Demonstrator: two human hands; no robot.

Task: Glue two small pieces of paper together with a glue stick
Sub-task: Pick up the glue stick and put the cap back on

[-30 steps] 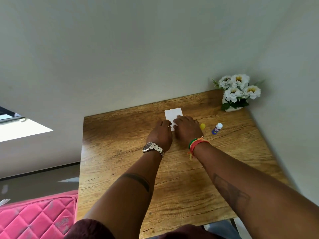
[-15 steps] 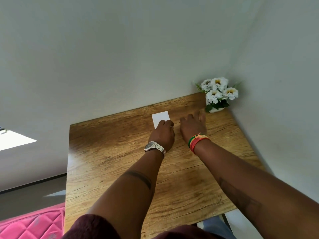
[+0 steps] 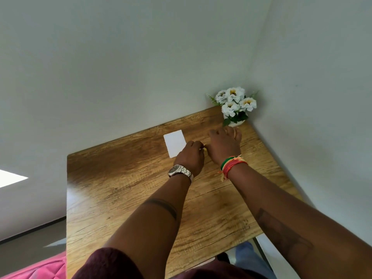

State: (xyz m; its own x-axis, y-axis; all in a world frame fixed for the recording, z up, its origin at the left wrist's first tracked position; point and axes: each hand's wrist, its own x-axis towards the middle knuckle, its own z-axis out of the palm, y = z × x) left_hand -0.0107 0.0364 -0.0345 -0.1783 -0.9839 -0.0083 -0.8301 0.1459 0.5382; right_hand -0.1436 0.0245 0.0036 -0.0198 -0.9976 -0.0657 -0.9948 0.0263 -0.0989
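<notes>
Left hand [image 3: 190, 156] curled knuckles-up on near corner of paper [image 3: 174, 143], grip hidden. Right hand [image 3: 223, 144] loosely spread beside flower pot [image 3: 236, 123] at bench [image 3: 120, 198] far right corner. Light, floppy sheet, probably best pinned flat near edges.

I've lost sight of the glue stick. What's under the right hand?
The right hand lies spread over the wooden table near the white flower pot. Only a yellow speck shows at its thumb; anything under the palm is hidden.
</notes>
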